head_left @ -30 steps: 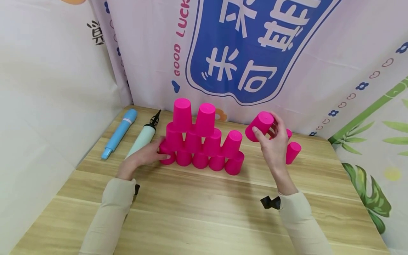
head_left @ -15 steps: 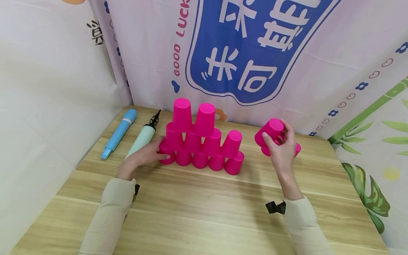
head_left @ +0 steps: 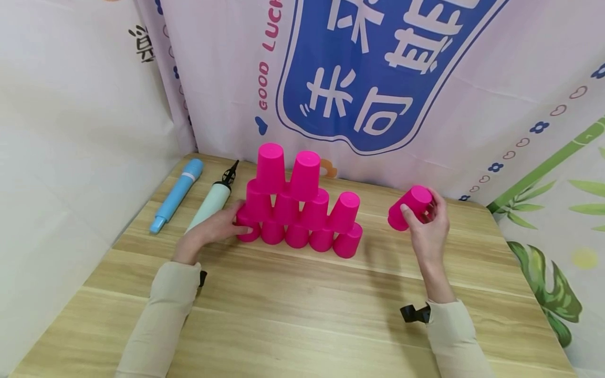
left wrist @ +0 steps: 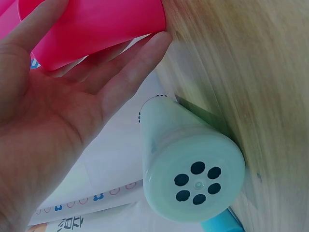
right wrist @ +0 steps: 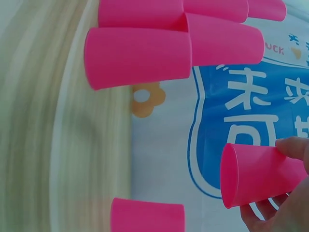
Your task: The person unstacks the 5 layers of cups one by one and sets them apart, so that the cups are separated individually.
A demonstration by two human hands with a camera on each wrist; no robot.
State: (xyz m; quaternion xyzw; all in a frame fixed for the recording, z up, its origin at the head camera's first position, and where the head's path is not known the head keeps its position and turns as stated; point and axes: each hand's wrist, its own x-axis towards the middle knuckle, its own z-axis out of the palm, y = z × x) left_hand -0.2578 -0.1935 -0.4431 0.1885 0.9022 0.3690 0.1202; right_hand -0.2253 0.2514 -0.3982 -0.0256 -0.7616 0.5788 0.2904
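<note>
Upside-down pink cups form a tiered wall: a bottom row, a second row [head_left: 345, 211] and two top cups [head_left: 271, 168]. My left hand [head_left: 210, 233] holds the leftmost bottom cup [head_left: 250, 238], thumb in front and fingers along its far side, as the left wrist view shows. To the right of the wall, my right hand [head_left: 431, 239] grips a single pink cup [head_left: 416, 200] between thumb and fingers, its closed end up and tilted right. Beneath it a standing pink cup [right wrist: 147, 217] is partly covered; more pink shows between the fingers.
On the left of the wooden table [head_left: 293, 315] lie a blue pump [head_left: 177, 197] and a pale green hand pump [head_left: 208, 205] with a black nozzle, close to my left forearm. A printed curtain [head_left: 227, 105] hangs right behind the table's back edge.
My right hand has moved right and toward me with its cup, away from the wall and over the loose cups, which are now mostly covered. The left hand stays put.
</note>
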